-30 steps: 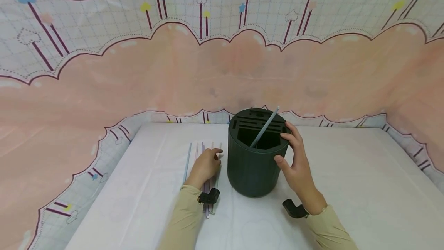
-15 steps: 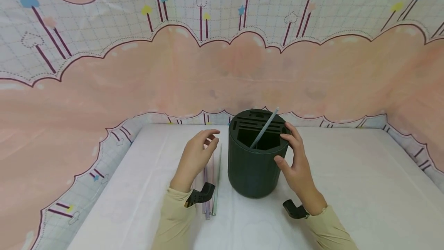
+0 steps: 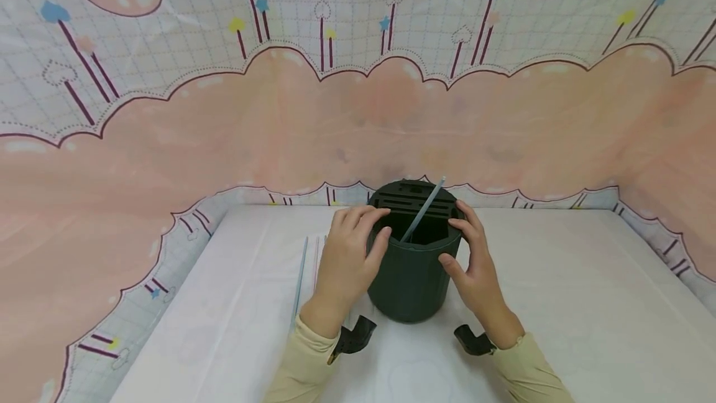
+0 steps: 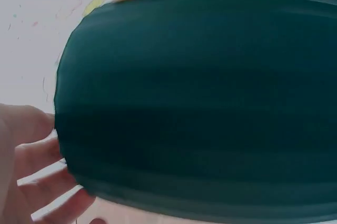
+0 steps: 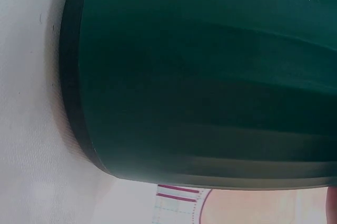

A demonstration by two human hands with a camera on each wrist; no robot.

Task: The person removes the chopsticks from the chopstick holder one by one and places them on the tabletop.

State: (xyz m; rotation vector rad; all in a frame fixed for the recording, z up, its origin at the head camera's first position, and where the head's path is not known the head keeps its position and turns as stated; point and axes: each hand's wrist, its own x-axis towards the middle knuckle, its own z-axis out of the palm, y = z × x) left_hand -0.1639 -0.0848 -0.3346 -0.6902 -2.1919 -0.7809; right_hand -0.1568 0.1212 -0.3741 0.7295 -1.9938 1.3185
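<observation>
A dark green, round pen holder stands upright on the white table, with slots across the back of its top and a wide opening at the front. From that opening a slim pale blue stick leans out to the right. My left hand is at the holder's left rim, its fingers bent against the edge in the left wrist view. On the opposite side my right hand grips the rim, thumb in front and fingers behind. The holder's green wall fills most of the right wrist view.
Left of the holder, several thin sticks lie on the white table, partly hidden by the left hand and forearm; a light blue stick is the outermost. A pink patterned cloth hangs behind and around the table.
My left hand has lifted from the sticks and moved right to the holder's left rim, with nothing in it. The right hand has stayed on the right rim.
</observation>
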